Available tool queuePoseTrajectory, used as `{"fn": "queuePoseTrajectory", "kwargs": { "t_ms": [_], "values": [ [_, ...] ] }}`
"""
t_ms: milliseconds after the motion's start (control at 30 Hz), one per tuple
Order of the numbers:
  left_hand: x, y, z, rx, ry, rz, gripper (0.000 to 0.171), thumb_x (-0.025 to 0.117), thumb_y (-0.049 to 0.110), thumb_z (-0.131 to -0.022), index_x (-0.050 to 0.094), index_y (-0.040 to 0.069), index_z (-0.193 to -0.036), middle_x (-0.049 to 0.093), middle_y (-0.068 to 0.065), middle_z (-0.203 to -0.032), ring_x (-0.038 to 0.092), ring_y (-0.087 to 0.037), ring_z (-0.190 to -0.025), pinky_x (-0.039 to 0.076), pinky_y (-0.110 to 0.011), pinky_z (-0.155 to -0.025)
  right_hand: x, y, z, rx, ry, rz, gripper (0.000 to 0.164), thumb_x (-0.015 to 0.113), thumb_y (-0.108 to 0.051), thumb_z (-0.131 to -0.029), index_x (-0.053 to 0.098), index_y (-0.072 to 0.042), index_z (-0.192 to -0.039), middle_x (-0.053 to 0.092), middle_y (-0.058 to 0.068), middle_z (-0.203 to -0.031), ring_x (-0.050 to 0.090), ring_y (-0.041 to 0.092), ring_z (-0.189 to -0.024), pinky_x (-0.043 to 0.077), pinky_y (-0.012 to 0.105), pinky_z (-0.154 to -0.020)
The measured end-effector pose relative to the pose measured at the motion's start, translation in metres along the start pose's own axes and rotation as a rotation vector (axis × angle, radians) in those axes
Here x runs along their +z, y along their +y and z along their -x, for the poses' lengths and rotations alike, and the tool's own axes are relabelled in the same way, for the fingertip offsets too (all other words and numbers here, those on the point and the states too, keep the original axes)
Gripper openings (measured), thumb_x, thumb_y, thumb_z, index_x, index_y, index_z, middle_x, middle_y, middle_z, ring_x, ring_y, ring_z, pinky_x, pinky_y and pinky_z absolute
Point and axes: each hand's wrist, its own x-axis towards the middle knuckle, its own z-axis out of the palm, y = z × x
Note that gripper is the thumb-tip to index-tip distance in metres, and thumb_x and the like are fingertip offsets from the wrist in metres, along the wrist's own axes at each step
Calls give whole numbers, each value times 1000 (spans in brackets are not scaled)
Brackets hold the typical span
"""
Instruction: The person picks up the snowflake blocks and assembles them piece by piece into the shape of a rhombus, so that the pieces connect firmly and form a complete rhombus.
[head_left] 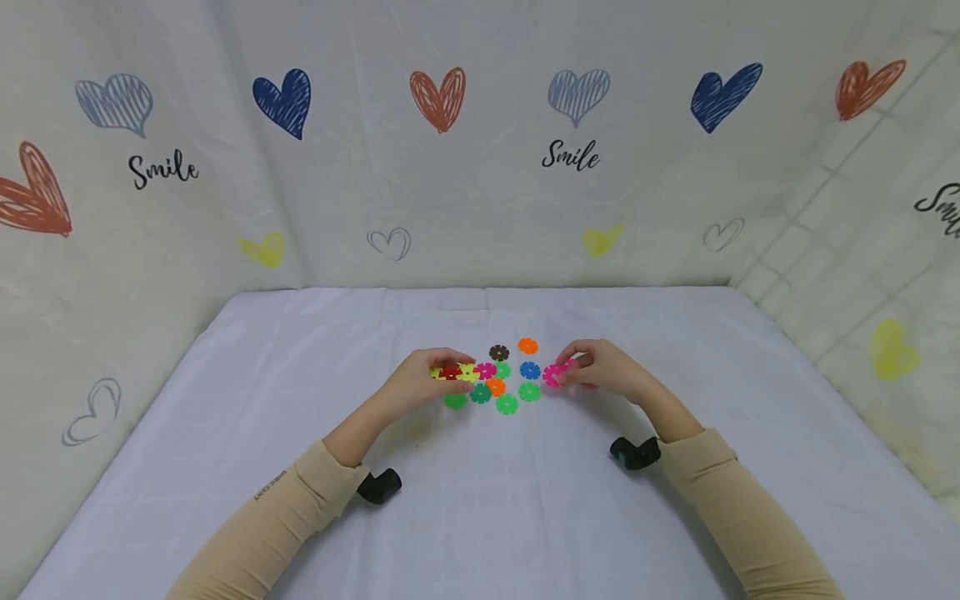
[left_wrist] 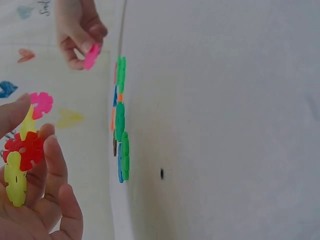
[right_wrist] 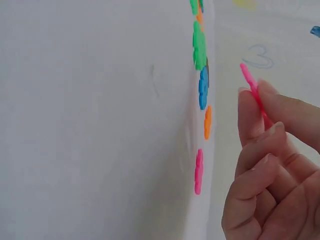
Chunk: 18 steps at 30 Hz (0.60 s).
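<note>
My left hand [head_left: 422, 382] grips a chain of interlocking snowflake discs, held above the table. In the left wrist view the chain runs from a yellow disc [left_wrist: 15, 179] through a red disc [left_wrist: 24, 150] and a second yellow one to a pink disc [left_wrist: 42, 104] at its far end. My right hand [head_left: 606, 368] pinches a single pink disc [right_wrist: 253, 89] between thumb and fingertips, apart from the chain. Loose discs lie flat between and under the hands: a blue disc [head_left: 530, 370], a brown disc [head_left: 499, 352], an orange disc [head_left: 528, 345] and several green ones [head_left: 507, 404].
Another pink disc [right_wrist: 199, 171] lies on the table near my right hand. A white cloth [head_left: 495, 508] covers the table. Behind it hangs a pale curtain [head_left: 495, 200] with printed hearts. Black wrist mounts [head_left: 636, 453] stick out from both sleeves.
</note>
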Motion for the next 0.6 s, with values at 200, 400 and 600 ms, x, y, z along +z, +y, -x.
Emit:
{"fn": "queuePoseTrajectory", "kwargs": {
  "t_ms": [200, 400, 600],
  "values": [
    [1, 0, 0, -4, 0, 1, 38, 79, 24, -92, 72, 15, -128, 69, 0, -122, 59, -21, -112, 50, -45, -99, 8, -7, 6, -48, 36, -90, 25, 75, -16, -94, 69, -1, -113, 72, 10, -90, 64, 25, -82, 54, 32, -74],
    [1, 3, 3, -14, 6, 7, 38, 79, 24, -92, 72, 15, -128, 68, 0, -124, 59, -22, -116, 49, -46, -100, 20, -13, 8, -15, 82, -127, 28, 73, -17, -95, 67, -2, -117, 73, 14, -92, 60, 25, -74, 51, 31, -71],
    [2, 4, 3, 9, 0, 11, 39, 79, 25, -91, 72, 14, -128, 69, 1, -122, 59, -21, -113, 50, -45, -98, 27, -22, 13, -21, 85, -212, 29, 76, -18, -94, 66, -1, -115, 69, 17, -85, 57, 25, -72, 49, 32, -71]
  ]
}}
